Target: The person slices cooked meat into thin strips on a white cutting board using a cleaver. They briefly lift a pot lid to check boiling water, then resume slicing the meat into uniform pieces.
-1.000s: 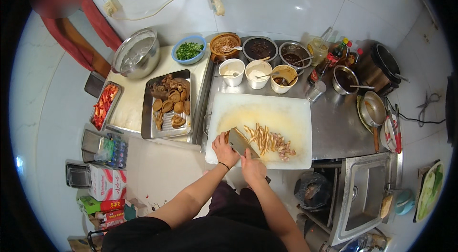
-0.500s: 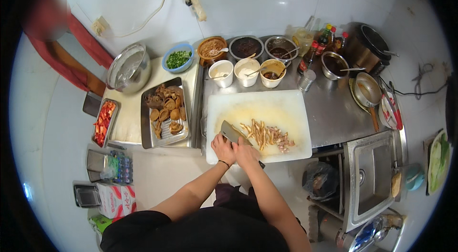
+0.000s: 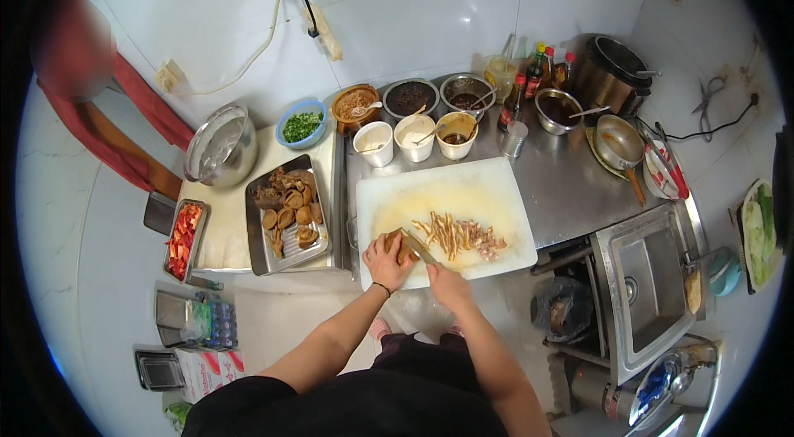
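On the white cutting board [image 3: 385, 189], my left hand [image 3: 385, 265] grips a brown piece of food [image 3: 405, 254] near the front-left part, fingers curled over it. My right hand [image 3: 449, 285] is closed round the handle of a cleaver [image 3: 420, 248]. Its blade stands nearly on edge, right beside the brown piece and my left fingertips. Just right of the blade lie light-brown sliced strips [image 3: 447, 234], with smaller pinkish chopped bits [image 3: 486, 243] farther right. The underside of the brown piece is hidden by my hand.
Left of the board are a metal tray of brown braised pieces [image 3: 289, 262], a tray of red chopped pepper [image 3: 184, 240] and a blue bowl of chopped greens [image 3: 301, 124]. White tubs [image 3: 374, 144] and sauce bowls line the back. A sink [image 3: 653, 288] sits at right.
My right hand has moved away from my left, and the cleaver has turned from showing its broad side to nearly on edge. The brown piece now shows under my left fingers. The view has shifted slightly.
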Motion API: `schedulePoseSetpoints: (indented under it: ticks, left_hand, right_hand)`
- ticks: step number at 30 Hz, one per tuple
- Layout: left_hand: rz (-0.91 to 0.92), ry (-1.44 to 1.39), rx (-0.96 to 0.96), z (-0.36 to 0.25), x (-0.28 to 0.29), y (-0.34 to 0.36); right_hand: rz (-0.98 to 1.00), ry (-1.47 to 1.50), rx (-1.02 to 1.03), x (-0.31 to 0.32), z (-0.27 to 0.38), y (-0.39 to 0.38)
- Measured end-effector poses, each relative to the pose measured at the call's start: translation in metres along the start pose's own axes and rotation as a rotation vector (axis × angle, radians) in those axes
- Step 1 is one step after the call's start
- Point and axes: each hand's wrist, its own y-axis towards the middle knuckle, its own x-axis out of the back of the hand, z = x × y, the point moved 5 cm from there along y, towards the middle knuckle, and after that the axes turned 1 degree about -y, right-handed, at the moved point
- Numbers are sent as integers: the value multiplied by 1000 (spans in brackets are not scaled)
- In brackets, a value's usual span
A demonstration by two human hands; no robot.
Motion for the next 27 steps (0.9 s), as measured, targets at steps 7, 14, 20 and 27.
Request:
schedulePoseSetpoints:
  ticks: [7,14,20,27]
  left_hand:
    - [-47,-17,-45,-5,4,1]
    - [-49,-27,-25,0,-1,0]
    - [-92,-57,73,-8,11,-3]
    - [-139,-57,328,-9,2,-15]
  right_hand:
    - [-267,44,48,41,-51,43]
    - [-78,695,-183,72,-71,20]
    - [-196,976,-282,64,-92,-4]
    - [-600,737,-211,7,-143,30]
